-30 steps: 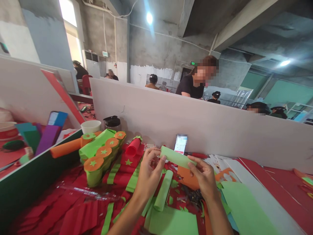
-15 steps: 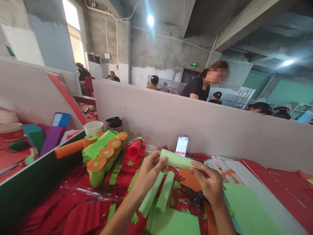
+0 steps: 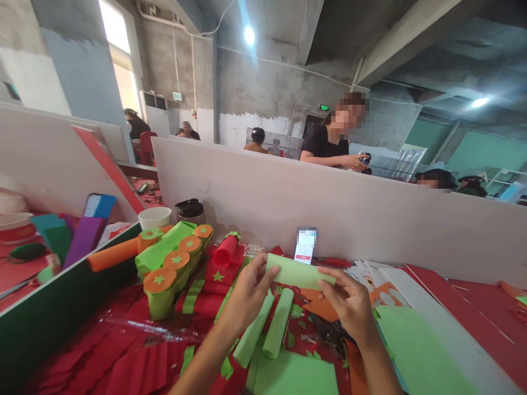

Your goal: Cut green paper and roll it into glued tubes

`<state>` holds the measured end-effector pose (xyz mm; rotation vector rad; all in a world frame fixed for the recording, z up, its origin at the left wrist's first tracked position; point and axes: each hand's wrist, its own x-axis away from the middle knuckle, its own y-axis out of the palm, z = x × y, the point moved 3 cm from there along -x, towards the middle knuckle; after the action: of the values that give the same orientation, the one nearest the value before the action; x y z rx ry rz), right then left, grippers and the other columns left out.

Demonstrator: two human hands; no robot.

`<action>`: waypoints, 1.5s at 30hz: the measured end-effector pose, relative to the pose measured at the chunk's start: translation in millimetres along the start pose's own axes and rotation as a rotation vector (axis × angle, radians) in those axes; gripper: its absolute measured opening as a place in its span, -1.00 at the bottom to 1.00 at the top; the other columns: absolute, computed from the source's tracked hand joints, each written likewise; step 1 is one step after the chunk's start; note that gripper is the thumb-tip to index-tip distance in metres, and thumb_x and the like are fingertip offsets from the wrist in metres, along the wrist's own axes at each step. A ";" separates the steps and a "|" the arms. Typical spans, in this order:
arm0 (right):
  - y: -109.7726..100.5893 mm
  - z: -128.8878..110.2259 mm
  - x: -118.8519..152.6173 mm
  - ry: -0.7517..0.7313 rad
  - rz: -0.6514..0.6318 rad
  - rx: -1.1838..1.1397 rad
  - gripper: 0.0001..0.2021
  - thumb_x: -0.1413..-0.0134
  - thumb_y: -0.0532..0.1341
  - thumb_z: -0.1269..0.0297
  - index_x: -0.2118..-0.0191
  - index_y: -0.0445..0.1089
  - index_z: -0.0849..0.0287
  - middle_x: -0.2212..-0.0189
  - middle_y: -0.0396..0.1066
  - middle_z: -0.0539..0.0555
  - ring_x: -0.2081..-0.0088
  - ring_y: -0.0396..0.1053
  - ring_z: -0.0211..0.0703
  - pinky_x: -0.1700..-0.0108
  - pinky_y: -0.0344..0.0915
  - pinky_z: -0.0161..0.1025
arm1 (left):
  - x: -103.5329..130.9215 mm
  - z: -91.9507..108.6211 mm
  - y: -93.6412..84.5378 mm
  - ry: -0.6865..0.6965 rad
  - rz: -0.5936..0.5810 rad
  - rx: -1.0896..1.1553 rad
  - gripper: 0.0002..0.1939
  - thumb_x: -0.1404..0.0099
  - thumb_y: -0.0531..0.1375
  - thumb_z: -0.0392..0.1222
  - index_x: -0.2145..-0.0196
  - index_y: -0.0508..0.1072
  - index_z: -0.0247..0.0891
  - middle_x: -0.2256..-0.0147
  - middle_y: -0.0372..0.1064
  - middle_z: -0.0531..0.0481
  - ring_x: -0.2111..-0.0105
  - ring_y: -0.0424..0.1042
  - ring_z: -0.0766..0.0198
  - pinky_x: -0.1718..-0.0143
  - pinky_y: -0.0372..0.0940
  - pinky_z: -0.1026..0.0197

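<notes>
A light green paper roll (image 3: pixel 298 272) is held up level above the work table, one end in each hand. My left hand (image 3: pixel 254 282) grips its left end, thumb on the near side. My right hand (image 3: pixel 346 296) pinches the right end between thumb and fingers. Below it, two more light green paper rolls (image 3: pixel 279 323) lie slanted side by side. Near them rests a flat light green paper sheet (image 3: pixel 294 376), with small green scraps around. An orange paper piece (image 3: pixel 319 303) lies just under my right hand.
Green paper cylinders with orange star-marked tops (image 3: pixel 175 263) stand at the left, near a red paper roll (image 3: pixel 225 251). A phone (image 3: pixel 304 245) leans against the white partition (image 3: pixel 239 192). Light green sheets (image 3: pixel 415 345) lie at the right. Behind the partition a person (image 3: pixel 329 140) handles something.
The paper roll now looks flatter and wider between my hands, which have shifted only slightly. Behind the partition, the person has straightened a little and a hand with an object has come into view.
</notes>
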<state>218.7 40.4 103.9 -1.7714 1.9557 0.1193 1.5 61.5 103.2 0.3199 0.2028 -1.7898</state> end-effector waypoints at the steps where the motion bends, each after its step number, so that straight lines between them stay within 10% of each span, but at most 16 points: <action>1: 1.2 -0.9 -0.1 0.021 -0.016 -0.034 -0.72 -0.06 0.33 0.15 0.08 0.53 0.04 0.43 0.53 0.04 0.42 0.47 -0.09 0.34 0.44 -0.23 | 0.0 0.3 0.3 -0.002 -0.002 -0.005 -0.74 -0.36 0.11 0.01 0.35 0.23 -0.21 0.48 0.20 0.14 0.51 0.30 0.35 0.44 0.22 0.30; 8: 10.4 -3.5 -3.5 0.038 -0.094 0.000 -0.68 -0.05 0.33 0.13 0.04 0.51 0.01 0.09 0.52 0.09 0.15 0.47 0.01 0.16 0.44 -0.22 | -0.1 -3.3 4.1 0.010 -0.020 -0.055 -0.77 -0.36 0.11 -0.04 0.37 0.19 -0.20 0.50 0.15 0.18 0.56 0.32 0.36 0.45 0.21 0.28; 29: 11.2 5.3 -5.8 0.168 -0.119 -0.125 -0.65 -0.03 0.34 0.10 0.06 0.49 0.08 0.36 0.50 0.02 0.50 0.43 -0.20 0.41 0.40 -0.29 | 2.2 1.6 4.7 -0.009 -0.110 -0.047 -0.87 -0.34 0.14 -0.13 0.26 0.24 -0.20 0.45 0.27 0.14 0.49 0.34 0.33 0.37 0.24 0.26; 45: 15.3 21.7 -5.7 0.329 -0.133 -0.353 -0.66 0.14 0.46 0.15 0.17 0.55 0.11 0.48 0.47 -0.05 0.62 0.27 -0.43 0.53 0.28 -0.43 | 5.1 3.5 12.4 0.027 0.104 0.007 -0.76 -0.29 0.21 -0.12 0.18 0.21 -0.14 0.52 0.23 0.20 0.53 0.26 0.38 0.47 0.20 0.35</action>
<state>210.8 56.3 83.3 -2.2670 2.1343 0.1428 12.1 52.8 105.3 0.3538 0.1950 -1.6842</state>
